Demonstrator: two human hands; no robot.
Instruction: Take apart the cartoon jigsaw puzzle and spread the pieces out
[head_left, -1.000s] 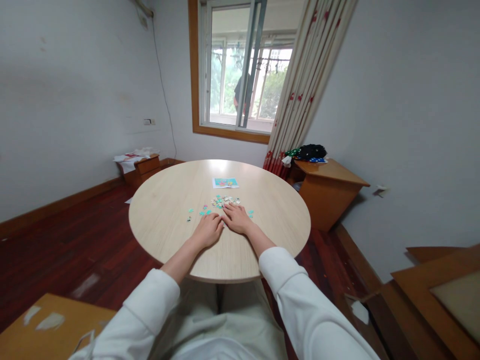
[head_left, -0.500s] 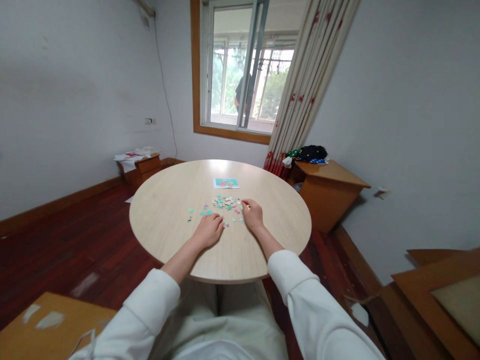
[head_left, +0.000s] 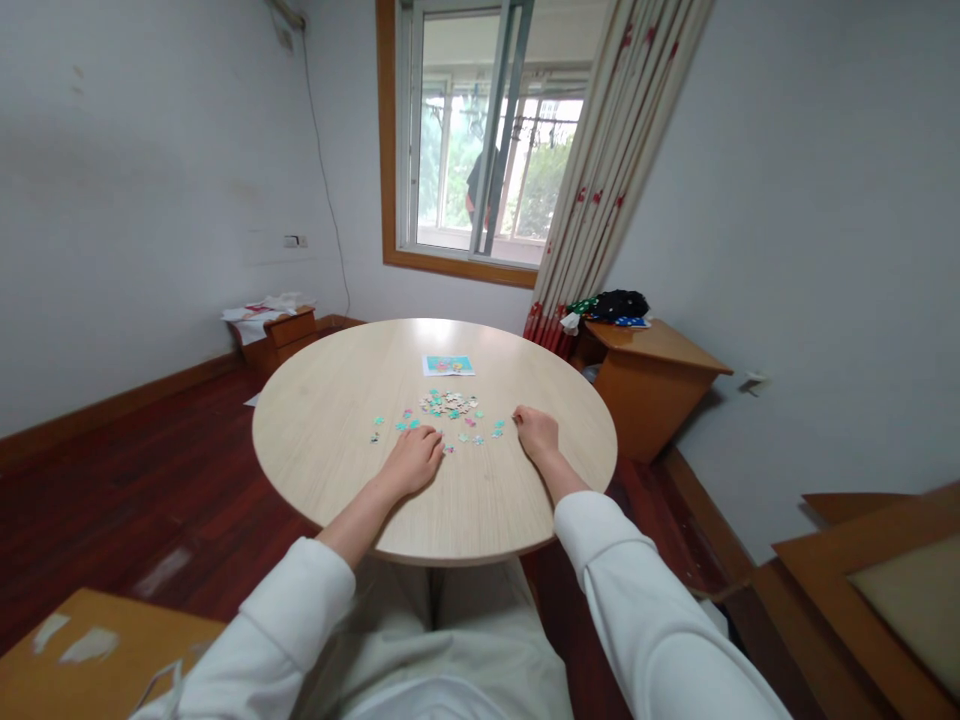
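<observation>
A pile of jigsaw puzzle pieces (head_left: pixel 448 404) lies mid-table, some teal side up, others with the pale back showing. Several loose pieces are spread around it. My left hand (head_left: pixel 412 460) rests on the tabletop, fingers loosely bent and lying down, its tips beside a pink-and-white piece (head_left: pixel 448 450). To the right of the loose pieces, my right hand (head_left: pixel 538 432) is closed in a pinch low over the table. A small bit of a puzzle piece seems to show at its fingertips, mostly hidden. Beyond the pile lies a teal picture card (head_left: pixel 448 365).
The round wooden table (head_left: pixel 322 440) stands before me. At the back right is a wooden desk (head_left: pixel 660 370) with dark cloth on it, and at the back left a small cabinet (head_left: pixel 289 328) with papers. A person (head_left: pixel 477 190) is visible through the window.
My right hand has moved right, away from the pile. A teal piece now shows to the left of its fingertips. My left hand has stayed nearly still.
</observation>
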